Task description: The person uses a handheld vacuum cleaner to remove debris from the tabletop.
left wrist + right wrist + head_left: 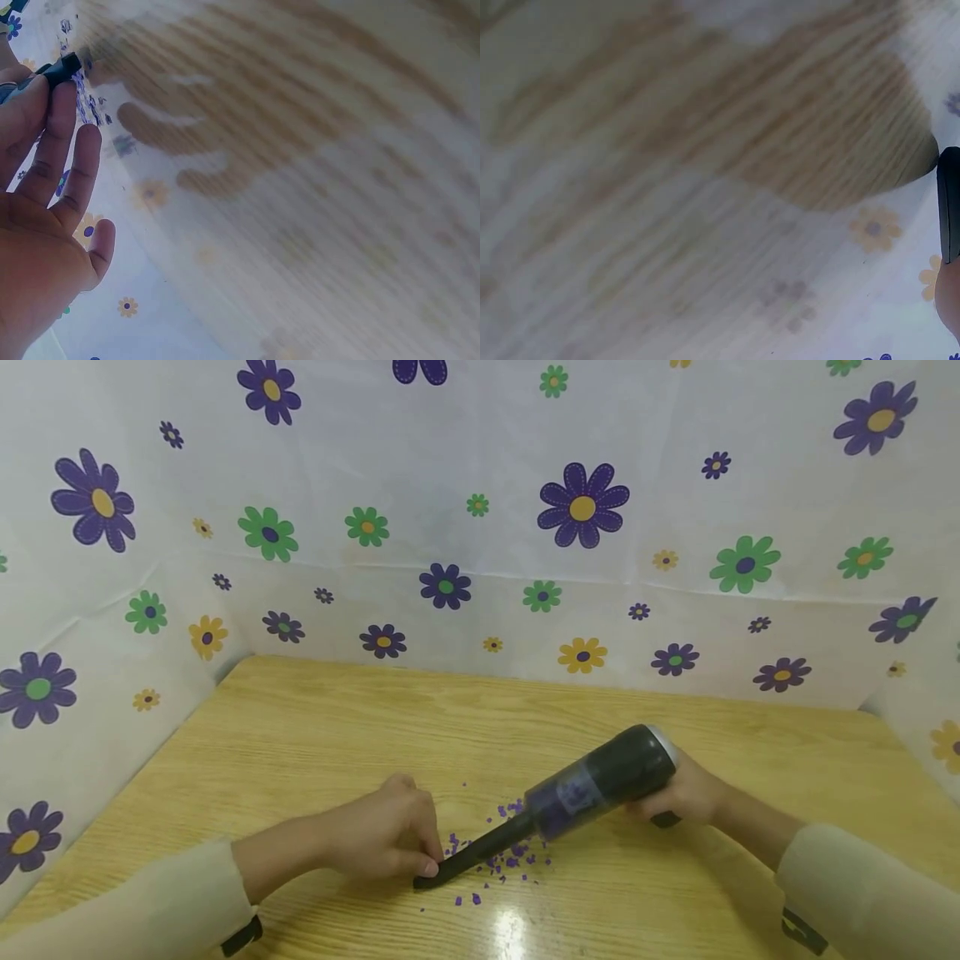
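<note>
A black handheld vacuum cleaner (630,766) with a see-through dust cup slants over the middle of the table. My right hand (692,789) grips it at its rear end, the handle mostly hidden behind the body. Its long narrow nozzle (491,842) points down to the left. My left hand (386,831) pinches the nozzle's tip between thumb and finger. Small purple bits (513,853) lie scattered around and under the nozzle. The left wrist view shows the dark nozzle end (63,69) at the fingertips, the other fingers spread loosely. At the right wrist view's edge, a dark part (950,202) shows beside a finger.
The wood-grain table (337,718) has a glossy surface that reflects the hands. A white flowered cloth (480,460) stands behind it and along both sides. Dark straps (242,935) sit at both cuffs.
</note>
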Demonstrator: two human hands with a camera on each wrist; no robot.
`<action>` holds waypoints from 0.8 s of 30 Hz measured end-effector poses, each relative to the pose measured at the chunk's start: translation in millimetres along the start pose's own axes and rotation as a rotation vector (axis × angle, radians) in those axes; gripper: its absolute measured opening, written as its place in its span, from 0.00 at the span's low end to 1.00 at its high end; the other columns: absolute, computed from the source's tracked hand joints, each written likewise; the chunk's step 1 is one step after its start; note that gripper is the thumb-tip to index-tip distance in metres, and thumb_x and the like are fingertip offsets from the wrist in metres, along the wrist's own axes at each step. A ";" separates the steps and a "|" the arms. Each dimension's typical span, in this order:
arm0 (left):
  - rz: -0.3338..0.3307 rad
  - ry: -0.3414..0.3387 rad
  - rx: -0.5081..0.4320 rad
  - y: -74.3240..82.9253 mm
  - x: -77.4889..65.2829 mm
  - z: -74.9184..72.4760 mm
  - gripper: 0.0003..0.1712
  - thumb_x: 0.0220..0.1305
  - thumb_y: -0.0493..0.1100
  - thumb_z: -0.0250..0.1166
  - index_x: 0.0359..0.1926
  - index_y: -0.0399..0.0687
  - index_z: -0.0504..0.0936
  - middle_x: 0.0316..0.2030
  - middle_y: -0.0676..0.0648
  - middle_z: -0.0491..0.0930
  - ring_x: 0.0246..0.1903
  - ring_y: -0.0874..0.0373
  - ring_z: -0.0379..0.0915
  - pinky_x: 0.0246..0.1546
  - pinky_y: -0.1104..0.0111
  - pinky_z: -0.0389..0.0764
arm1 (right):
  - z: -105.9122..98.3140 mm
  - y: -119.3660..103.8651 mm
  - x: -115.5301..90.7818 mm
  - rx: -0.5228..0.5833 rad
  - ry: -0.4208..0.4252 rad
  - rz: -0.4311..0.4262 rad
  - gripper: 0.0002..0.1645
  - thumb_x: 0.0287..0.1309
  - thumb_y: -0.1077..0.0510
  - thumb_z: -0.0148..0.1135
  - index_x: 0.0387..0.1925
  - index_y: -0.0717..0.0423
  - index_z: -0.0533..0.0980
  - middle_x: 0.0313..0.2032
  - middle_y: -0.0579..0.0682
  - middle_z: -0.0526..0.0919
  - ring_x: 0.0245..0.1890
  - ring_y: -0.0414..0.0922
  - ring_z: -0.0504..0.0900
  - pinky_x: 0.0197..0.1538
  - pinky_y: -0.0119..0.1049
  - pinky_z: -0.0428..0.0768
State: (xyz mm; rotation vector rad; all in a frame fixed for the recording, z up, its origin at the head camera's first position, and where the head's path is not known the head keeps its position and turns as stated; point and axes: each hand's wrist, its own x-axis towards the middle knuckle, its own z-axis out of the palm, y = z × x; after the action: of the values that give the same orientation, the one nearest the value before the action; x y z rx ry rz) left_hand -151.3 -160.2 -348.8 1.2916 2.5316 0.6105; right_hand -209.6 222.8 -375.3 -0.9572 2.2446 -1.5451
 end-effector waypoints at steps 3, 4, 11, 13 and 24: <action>0.004 0.005 -0.008 0.8 -2.3 1.0 0.03 0.54 0.47 0.67 0.30 0.61 0.86 0.28 0.71 0.78 0.34 0.75 0.66 0.46 0.64 0.55 | 1.8 -2.5 -1.9 -0.014 0.010 -0.015 0.40 0.30 0.73 0.70 0.48 0.43 0.68 0.35 0.36 0.81 0.33 0.37 0.78 0.43 0.31 0.77; 0.006 0.006 -0.008 1.8 -3.0 1.3 0.03 0.54 0.48 0.67 0.30 0.61 0.86 0.28 0.71 0.78 0.34 0.75 0.66 0.46 0.64 0.55 | 2.5 -3.5 -3.2 -0.021 0.017 -0.020 0.41 0.30 0.73 0.70 0.48 0.42 0.68 0.35 0.35 0.81 0.34 0.36 0.78 0.44 0.30 0.76; 0.058 -0.014 -0.022 13.8 -9.5 6.7 0.03 0.56 0.49 0.66 0.31 0.62 0.86 0.28 0.72 0.76 0.36 0.77 0.66 0.49 0.61 0.53 | 7.0 -5.0 -13.5 0.004 -0.014 -0.111 0.46 0.30 0.76 0.69 0.48 0.33 0.68 0.37 0.32 0.81 0.35 0.32 0.78 0.45 0.28 0.75; 0.067 -0.015 -0.005 14.5 -9.5 6.7 0.03 0.56 0.49 0.66 0.30 0.61 0.86 0.28 0.72 0.77 0.36 0.76 0.66 0.49 0.60 0.54 | 8.0 -4.8 -14.4 0.005 -0.015 -0.130 0.46 0.30 0.76 0.69 0.49 0.33 0.68 0.38 0.32 0.81 0.35 0.32 0.78 0.46 0.28 0.75; -0.036 0.030 0.060 -8.7 0.8 -5.0 0.03 0.55 0.47 0.67 0.30 0.62 0.87 0.27 0.70 0.78 0.36 0.73 0.67 0.48 0.59 0.55 | 9.9 -7.0 -7.7 -0.097 0.096 0.013 0.36 0.30 0.69 0.72 0.48 0.61 0.69 0.36 0.36 0.81 0.33 0.37 0.78 0.44 0.32 0.76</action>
State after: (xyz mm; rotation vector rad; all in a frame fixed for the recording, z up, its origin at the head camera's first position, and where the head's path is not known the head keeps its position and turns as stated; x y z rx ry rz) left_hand -159.9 -165.5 -348.5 1.2626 2.6106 0.5548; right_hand -195.9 218.9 -374.2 -0.9101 2.4070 -1.5193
